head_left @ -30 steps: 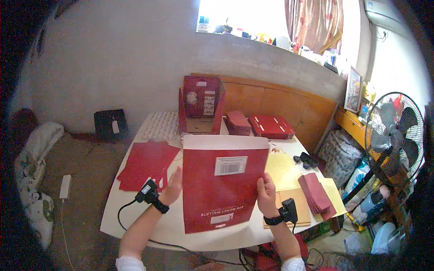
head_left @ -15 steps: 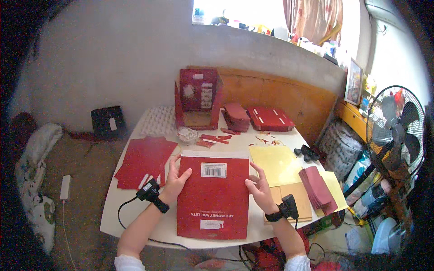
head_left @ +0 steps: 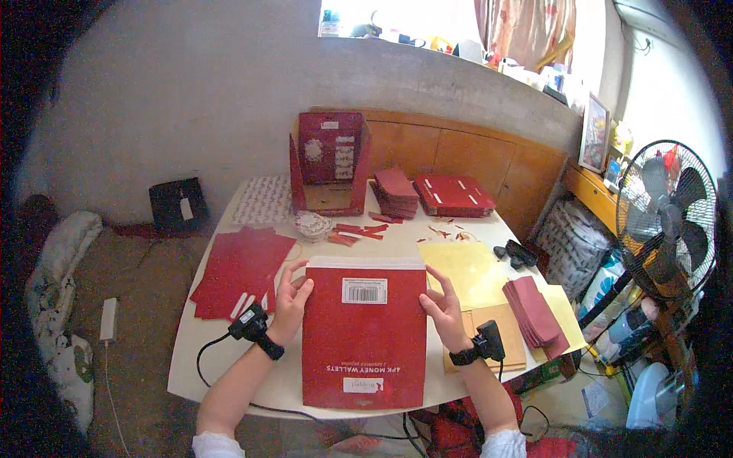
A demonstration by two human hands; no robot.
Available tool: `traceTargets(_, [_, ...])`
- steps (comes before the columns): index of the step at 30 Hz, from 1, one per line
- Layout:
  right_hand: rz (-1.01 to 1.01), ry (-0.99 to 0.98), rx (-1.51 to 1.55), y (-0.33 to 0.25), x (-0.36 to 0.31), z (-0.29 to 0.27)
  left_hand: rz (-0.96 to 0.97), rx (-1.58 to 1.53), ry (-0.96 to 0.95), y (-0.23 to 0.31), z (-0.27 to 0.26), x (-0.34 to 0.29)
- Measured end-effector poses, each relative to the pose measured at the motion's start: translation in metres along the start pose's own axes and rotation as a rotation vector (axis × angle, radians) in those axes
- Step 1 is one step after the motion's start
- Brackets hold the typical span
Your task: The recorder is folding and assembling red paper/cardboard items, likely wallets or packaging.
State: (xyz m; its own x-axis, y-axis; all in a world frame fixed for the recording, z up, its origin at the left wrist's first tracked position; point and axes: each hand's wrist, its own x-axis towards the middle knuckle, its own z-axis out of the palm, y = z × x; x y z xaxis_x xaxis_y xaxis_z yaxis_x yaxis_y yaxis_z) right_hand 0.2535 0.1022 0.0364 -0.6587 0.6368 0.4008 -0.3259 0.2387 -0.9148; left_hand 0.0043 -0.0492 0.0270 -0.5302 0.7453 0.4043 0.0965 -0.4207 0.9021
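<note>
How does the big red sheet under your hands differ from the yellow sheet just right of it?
The large red sheet carries a white barcode label and a white strip along its far edge; the yellow sheet looks plain. The red one is larger. The left hand and right hand touch the red sheet's side edges; the yellow one lies untouched. Both lie flat on the white table.

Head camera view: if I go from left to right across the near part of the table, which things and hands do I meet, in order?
Flat red sheets → left hand → large red packet → right hand → yellow sheet → stack of dark red envelopes.
</note>
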Motion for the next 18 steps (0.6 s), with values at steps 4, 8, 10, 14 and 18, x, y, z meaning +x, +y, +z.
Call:
traceTargets(4, [-0.026, -0.019, 0.032, -0.003, -0.002, 0.001, 0.005, -0.109, -0.021, 0.0, -0.001, 0.0])
traceTargets(8, [-0.024, -0.139, 0.054, -0.004, -0.003, -0.002, -0.031, -0.131, -0.056, -0.001, -0.013, 0.004])
traceTargets(10, [-0.02, -0.165, 0.077, -0.005, -0.003, -0.003, 0.102, -0.001, -0.094, 0.0, -0.017, 0.007])
traceTargets(14, [0.002, -0.199, 0.083, -0.003, -0.005, -0.008, -0.052, 0.012, -0.148, 0.004, -0.026, 0.01])
traceTargets(18, [0.034, -0.202, 0.073, -0.007, -0.004, -0.007, -0.028, 0.017, -0.126, -0.002, -0.025, 0.01])
